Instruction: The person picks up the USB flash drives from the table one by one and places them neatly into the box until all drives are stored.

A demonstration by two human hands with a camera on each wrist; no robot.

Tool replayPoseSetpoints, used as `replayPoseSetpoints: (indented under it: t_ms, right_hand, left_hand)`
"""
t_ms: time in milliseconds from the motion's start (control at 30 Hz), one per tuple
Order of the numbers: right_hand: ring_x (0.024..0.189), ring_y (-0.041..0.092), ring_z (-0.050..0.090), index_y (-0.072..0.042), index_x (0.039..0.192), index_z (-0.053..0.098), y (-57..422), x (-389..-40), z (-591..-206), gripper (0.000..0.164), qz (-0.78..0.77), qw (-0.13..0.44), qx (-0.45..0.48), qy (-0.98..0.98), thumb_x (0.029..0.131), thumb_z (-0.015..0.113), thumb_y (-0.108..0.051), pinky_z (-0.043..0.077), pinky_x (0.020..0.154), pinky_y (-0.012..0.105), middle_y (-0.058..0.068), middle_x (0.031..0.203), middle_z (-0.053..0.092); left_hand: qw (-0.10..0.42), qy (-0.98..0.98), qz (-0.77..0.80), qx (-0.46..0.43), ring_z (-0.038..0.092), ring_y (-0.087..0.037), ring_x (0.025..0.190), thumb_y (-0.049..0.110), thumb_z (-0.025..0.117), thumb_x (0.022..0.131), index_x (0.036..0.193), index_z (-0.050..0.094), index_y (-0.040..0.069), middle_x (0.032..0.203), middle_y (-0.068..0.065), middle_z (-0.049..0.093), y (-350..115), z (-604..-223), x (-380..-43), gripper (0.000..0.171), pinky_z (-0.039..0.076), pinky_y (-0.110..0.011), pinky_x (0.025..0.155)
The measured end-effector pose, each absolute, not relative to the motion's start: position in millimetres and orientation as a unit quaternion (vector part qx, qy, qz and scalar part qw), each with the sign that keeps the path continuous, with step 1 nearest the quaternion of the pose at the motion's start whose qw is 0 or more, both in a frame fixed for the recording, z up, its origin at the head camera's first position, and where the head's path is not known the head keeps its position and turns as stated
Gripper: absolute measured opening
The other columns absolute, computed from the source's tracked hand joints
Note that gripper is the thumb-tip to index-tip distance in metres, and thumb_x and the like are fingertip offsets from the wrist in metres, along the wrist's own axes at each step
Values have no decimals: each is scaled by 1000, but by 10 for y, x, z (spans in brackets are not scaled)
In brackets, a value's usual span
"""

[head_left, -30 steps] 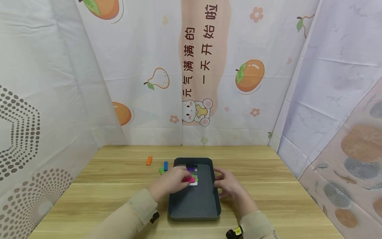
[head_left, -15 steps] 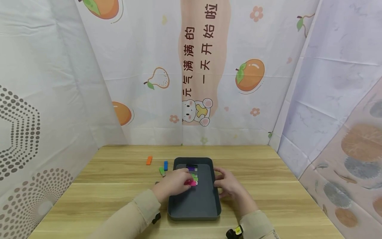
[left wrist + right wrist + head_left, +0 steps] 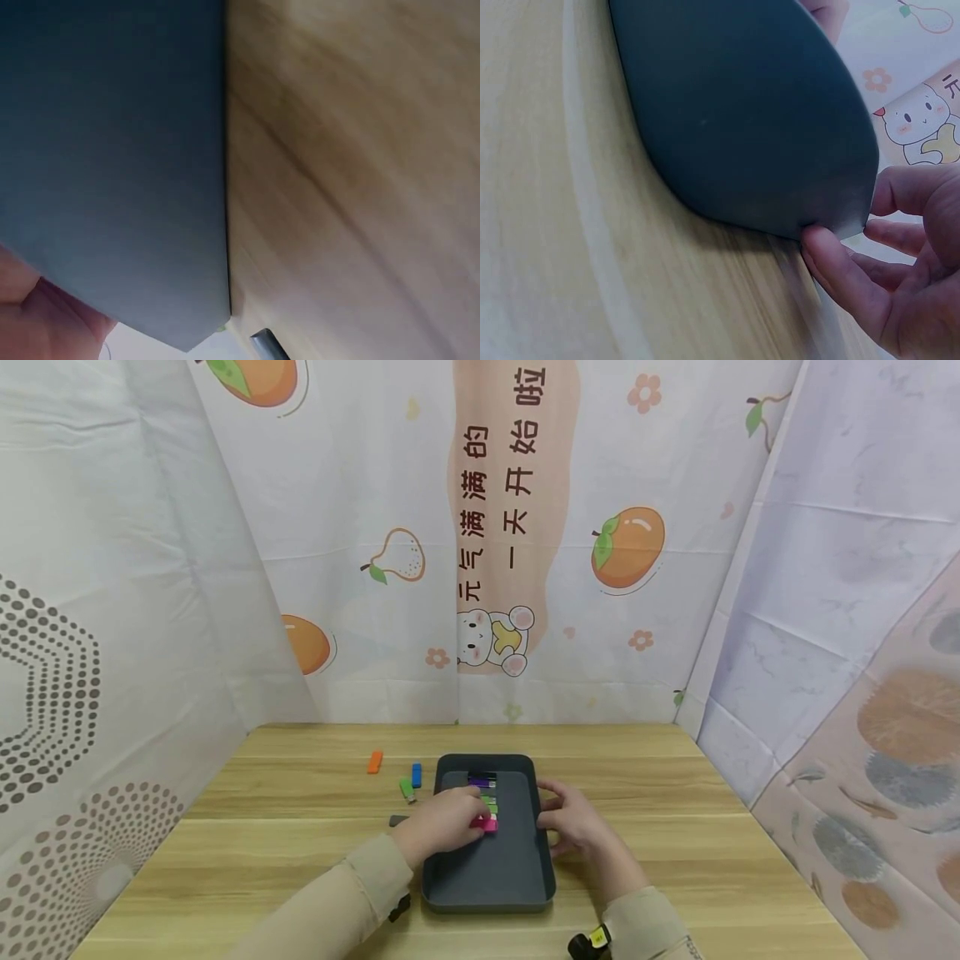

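Your left hand (image 3: 444,821) pinches a pink stick (image 3: 490,824), a green stick (image 3: 492,809) beyond its fingers; your right hand (image 3: 577,822), fingers spread, touches the tray (image 3: 491,872).

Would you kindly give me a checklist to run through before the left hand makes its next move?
1. Tray resting on the table: ok.
2. Right hand touching the tray's right side: ok.
3. Pink stick inside the tray: ok.
4. Left hand clear of the pink stick: not ok, its fingers are on it.
5. Whole row of sticks evenly lined up: cannot tell, the left hand covers part.
6. No loose pieces outside: not ok; orange stick, blue stick, green stick and a partly hidden dark piece remain.
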State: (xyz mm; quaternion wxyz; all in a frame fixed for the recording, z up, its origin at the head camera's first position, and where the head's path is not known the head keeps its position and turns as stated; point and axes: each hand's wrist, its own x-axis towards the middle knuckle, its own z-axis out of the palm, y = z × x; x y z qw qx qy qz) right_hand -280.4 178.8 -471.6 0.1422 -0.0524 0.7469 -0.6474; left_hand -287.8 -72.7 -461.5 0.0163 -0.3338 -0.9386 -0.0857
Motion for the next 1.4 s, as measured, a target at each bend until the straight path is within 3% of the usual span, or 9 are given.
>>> replayPoseSetpoints:
  t_ms: [767, 1400]
  right_hand:
    - [92, 35, 66, -2, 156, 35, 1791, -2802, -4726, 84, -649, 140, -49, 746, 78, 62, 13, 58, 56, 54, 33, 127, 51]
    - [92, 35, 67, -2, 156, 35, 1800, -2806, -4724, 83, -642, 139, -51, 752, 79, 64, 12, 58, 55, 53, 33, 126, 53]
  left_hand:
    - [24, -934, -66, -351, 49, -6, 69, 26, 83, 88, 95, 79, 19, 83, 8, 53, -679, -4614, -2856, 11, 50, -21, 70]
    - [28, -935, -50, -349, 51, -5, 69, 27, 82, 88, 97, 79, 21, 87, 9, 58, -667, -4638, -2900, 11, 51, -28, 72]
